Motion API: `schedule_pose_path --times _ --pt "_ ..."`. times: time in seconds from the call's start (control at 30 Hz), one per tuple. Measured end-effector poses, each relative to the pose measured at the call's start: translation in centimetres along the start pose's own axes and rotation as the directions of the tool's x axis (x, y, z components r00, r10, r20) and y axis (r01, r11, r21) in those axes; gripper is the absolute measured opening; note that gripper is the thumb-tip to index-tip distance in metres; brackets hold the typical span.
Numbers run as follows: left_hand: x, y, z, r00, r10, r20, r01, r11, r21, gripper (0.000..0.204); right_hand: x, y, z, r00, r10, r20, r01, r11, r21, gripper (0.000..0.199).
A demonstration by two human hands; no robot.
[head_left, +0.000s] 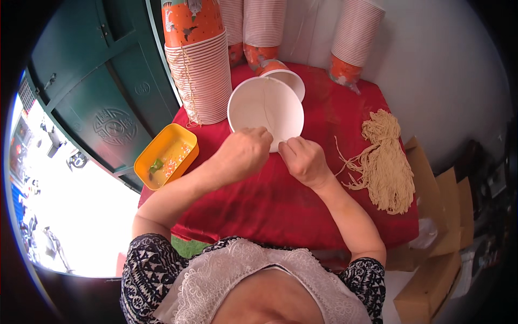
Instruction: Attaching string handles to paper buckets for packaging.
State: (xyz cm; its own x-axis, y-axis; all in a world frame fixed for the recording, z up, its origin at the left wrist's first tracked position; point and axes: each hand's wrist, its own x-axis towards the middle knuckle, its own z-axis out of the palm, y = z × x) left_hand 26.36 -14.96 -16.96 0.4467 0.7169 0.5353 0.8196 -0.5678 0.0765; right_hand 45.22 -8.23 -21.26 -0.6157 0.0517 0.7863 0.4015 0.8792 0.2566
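Note:
A large round paper bucket point(253, 105), white inside, has its mouth facing me on the red-covered table. A thin string point(265, 102) runs down across its inside toward my left fingertips. My left hand point(245, 150) is closed over the near side of the mouth, its fingers pinched around what looks like that string. Just to its right, my right hand point(305, 162) pinches the near rim with thumb and forefinger. The fingers hide any string end between them. A second white-mouthed bucket point(294, 82) lies partly behind the first.
A tall stack of orange-and-white buckets point(198, 81) stands at the left, strings hanging down it. A yellow tub point(141, 162) holds small bits. A bundle of beige strings point(386, 167) lies at the right. More stacks point(359, 35) stand behind; cardboard boxes point(431, 286) are beside the table.

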Motion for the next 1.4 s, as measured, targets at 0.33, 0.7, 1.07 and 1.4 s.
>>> schedule_pose_path --times 0.33,0.7,1.07,1.4 --pt "-1.8 3.1 5.4 0.975 -0.014 0.222 -0.035 0.976 0.214 0.01 -3.7 -2.2 -0.4 0.867 0.198 0.458 -0.248 0.967 0.05 0.004" --pt "-2.4 2.4 8.9 0.937 -0.211 0.277 0.258 0.955 -0.144 0.018 -4.2 -0.5 0.5 0.754 0.249 0.608 -0.392 0.913 0.111 0.005" --pt "-2.6 0.7 9.7 0.884 -0.41 0.225 0.462 0.694 -0.552 0.013 -5.0 -0.4 1.5 0.901 0.191 0.391 -0.299 0.925 0.236 0.004" --pt "-3.0 0.1 10.1 0.816 -0.506 0.279 0.561 0.576 -0.595 0.014 -5.7 0.5 0.7 0.861 0.258 0.438 -0.4 0.875 0.272 0.014"
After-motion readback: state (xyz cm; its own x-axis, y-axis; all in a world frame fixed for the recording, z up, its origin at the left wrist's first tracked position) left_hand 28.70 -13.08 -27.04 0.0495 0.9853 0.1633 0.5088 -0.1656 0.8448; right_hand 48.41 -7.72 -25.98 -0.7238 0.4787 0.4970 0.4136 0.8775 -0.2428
